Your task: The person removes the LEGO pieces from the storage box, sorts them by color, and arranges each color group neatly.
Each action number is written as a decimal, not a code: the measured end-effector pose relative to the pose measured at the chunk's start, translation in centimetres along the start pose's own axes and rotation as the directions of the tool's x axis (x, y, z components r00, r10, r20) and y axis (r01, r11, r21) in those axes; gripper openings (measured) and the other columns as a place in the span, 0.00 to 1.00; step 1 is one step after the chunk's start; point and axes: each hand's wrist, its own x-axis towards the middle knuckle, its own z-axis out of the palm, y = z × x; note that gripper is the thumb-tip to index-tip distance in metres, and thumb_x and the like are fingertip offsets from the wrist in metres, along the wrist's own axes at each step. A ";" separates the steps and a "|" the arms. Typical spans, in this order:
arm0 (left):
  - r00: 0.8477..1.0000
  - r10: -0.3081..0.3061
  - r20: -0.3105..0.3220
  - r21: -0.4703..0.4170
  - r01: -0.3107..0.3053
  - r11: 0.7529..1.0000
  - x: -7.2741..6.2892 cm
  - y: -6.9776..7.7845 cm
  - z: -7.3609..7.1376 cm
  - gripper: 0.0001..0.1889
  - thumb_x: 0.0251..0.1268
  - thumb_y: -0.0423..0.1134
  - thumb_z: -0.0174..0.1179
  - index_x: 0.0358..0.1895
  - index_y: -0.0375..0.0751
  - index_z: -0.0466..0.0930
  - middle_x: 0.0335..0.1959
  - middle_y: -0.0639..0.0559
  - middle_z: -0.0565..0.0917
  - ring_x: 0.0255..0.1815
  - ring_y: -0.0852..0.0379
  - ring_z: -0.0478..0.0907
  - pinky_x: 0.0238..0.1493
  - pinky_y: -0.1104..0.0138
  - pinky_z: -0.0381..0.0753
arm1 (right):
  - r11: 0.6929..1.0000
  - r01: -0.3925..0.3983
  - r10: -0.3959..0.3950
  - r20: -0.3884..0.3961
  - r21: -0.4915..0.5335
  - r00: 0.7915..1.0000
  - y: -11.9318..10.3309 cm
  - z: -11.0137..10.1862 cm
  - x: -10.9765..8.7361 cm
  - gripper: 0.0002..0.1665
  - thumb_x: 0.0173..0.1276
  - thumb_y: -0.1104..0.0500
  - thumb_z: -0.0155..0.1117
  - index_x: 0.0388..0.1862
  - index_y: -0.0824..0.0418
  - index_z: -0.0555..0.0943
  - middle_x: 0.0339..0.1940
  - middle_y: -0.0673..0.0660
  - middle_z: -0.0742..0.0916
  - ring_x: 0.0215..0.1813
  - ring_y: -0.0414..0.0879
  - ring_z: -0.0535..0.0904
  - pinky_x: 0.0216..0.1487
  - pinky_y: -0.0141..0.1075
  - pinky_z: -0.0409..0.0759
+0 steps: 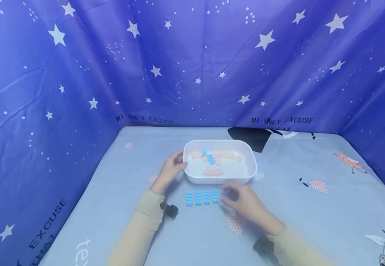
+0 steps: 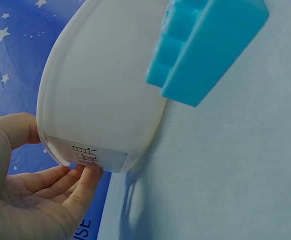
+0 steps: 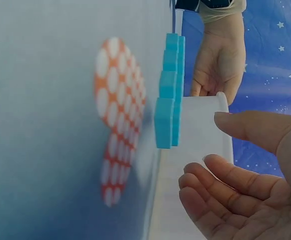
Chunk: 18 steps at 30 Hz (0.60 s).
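Note:
A white plastic tub (image 1: 199, 180) stands on the cloth, holding peach building bricks (image 1: 213, 172) and a few blue bricks (image 1: 211, 160). My left hand (image 1: 171, 170) grips the tub's left end; in the left wrist view the thumb is at the rim and the fingers lie against a label (image 2: 116, 159) on the outer wall. In front of the tub, several blue building bricks (image 1: 206, 197) stand in a side-by-side row. At the right end of that row is my right hand (image 1: 243, 202), fingers loosely bent and apart from the thumb, nothing between them.
A pale blue printed cloth (image 1: 112, 207) covers the table. Purple star-patterned curtains (image 1: 179, 88) close off the back and both sides. A dark wrist camera (image 1: 170, 211) is strapped at my left wrist.

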 end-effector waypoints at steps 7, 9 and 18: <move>1.000 -0.011 -0.014 0.002 0.011 1.000 0.0 -0.4 0.4 0.32 0.66 0.36 0.58 0.73 0.43 0.61 0.72 0.41 0.67 0.71 0.41 0.66 0.69 0.47 0.69 | 0.997 -0.061 0.062 -0.005 0.041 0.998 -0.6 -0.8 -0.3 0.20 0.55 0.59 0.74 0.48 0.61 0.83 0.46 0.55 0.88 0.46 0.48 0.84 0.51 0.43 0.85; 1.000 -0.014 -0.026 0.008 0.014 1.000 0.0 -0.4 0.4 0.31 0.66 0.36 0.59 0.72 0.43 0.62 0.71 0.42 0.67 0.71 0.41 0.67 0.69 0.48 0.70 | 0.997 -0.057 0.057 -0.003 0.049 0.998 -0.7 -1.0 -0.2 0.20 0.56 0.60 0.74 0.48 0.61 0.83 0.46 0.56 0.88 0.47 0.50 0.85 0.52 0.44 0.85; 0.999 0.004 -0.036 -0.002 -0.004 1.000 0.1 -0.5 0.4 0.32 0.65 0.36 0.59 0.72 0.42 0.62 0.71 0.41 0.68 0.70 0.42 0.67 0.69 0.49 0.70 | 0.997 0.035 -0.032 -0.047 0.071 0.998 -1.2 -2.5 1.3 0.18 0.57 0.63 0.72 0.47 0.63 0.84 0.46 0.56 0.88 0.47 0.49 0.85 0.52 0.42 0.85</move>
